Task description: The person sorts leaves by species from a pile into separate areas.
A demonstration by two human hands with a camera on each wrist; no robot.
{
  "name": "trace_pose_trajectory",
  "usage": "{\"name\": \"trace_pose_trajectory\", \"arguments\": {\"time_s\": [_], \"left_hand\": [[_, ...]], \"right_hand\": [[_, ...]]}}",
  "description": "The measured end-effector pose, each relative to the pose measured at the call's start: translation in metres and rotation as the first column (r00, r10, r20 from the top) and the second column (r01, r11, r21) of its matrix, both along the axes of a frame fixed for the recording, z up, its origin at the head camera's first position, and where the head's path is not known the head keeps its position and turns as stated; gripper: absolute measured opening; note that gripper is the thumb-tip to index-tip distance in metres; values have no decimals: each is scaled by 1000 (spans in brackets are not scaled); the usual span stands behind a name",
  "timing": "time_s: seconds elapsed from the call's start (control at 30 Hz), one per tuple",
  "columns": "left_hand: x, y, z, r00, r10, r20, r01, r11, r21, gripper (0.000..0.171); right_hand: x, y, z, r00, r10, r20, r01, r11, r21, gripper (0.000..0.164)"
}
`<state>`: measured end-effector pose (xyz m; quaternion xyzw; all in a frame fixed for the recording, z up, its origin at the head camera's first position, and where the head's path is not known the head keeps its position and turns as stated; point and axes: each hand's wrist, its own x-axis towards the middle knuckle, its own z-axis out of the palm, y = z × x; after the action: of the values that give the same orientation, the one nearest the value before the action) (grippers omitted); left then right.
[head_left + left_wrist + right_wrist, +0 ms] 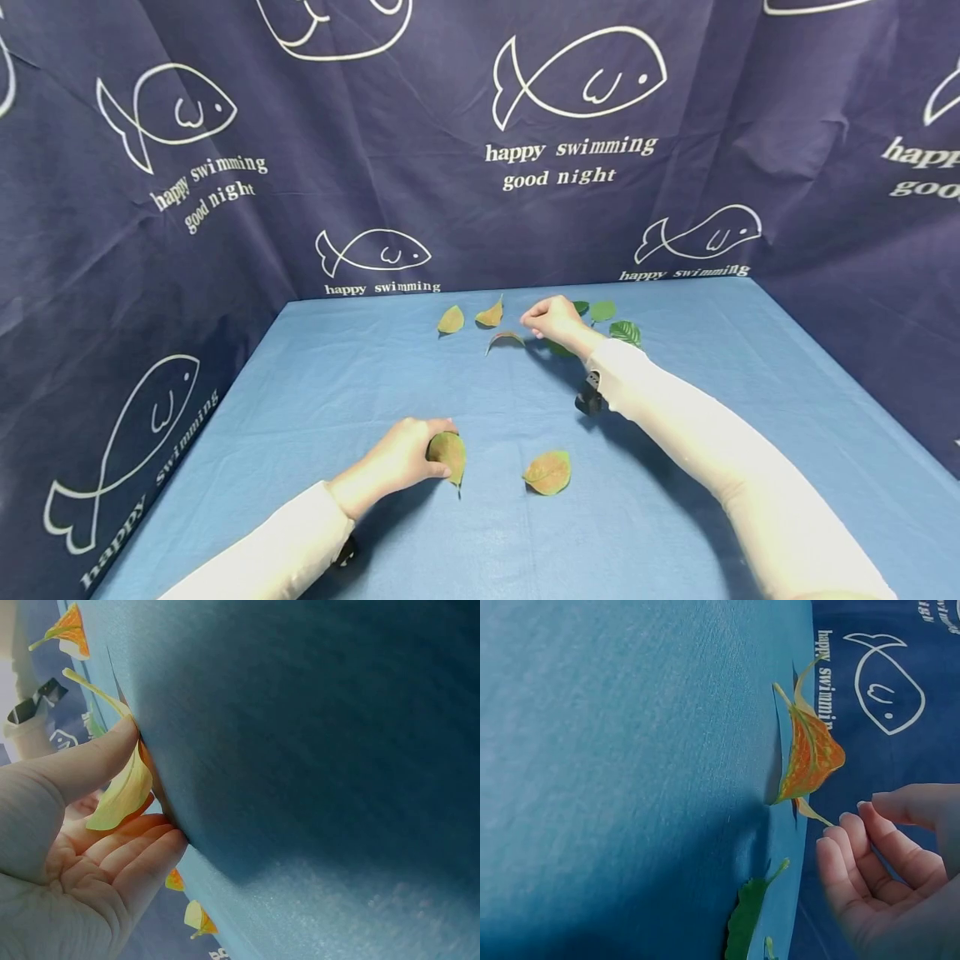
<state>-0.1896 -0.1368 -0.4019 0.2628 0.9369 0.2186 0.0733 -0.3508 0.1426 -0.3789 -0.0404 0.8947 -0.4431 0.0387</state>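
Note:
My left hand pinches a yellow-green leaf low over the front of the blue table. In the left wrist view the thumb lies along this leaf, its stalk sticking out past the thumb tip. Farther back, my right hand hovers among the leaves with loosely curled fingers, thumb and index tips close together and nothing visible in them. Nearest to it is a curled leaf, whose mottled orange and green face shows in the right wrist view. A brownish-green leaf lies to the right of my left hand.
Two yellowish leaves, one flat and one curled, lie near the back edge. Several green leaves, among them a round one and a veined one, lie right of my right hand. A dark fish-print cloth hangs behind.

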Motion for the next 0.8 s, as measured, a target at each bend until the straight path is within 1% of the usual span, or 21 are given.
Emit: {"name": "trace_pose_trajectory", "arguments": {"time_s": [0.17,0.4,0.63,0.73,0.8], "left_hand": [[0,-2,0,1000,6,7,-6,1000,8,53],[0,-2,1,1000,6,3,-6,1000,6,52],[-1,-3,-3,1000,6,-3,-6,1000,17,51],[-2,-2,-3,1000,6,-3,-6,1000,19,51],[-2,-2,-3,1000,7,1,-7,1000,21,51]], "right_hand": [[7,2,5,999,29,44,-28,999,-20,29],[14,4,12,995,39,92,-34,998,-54,29],[25,8,25,995,69,70,-64,995,-74,28],[31,10,28,993,80,87,-72,994,-84,28],[34,11,29,990,103,102,-94,992,-81,29]]}}
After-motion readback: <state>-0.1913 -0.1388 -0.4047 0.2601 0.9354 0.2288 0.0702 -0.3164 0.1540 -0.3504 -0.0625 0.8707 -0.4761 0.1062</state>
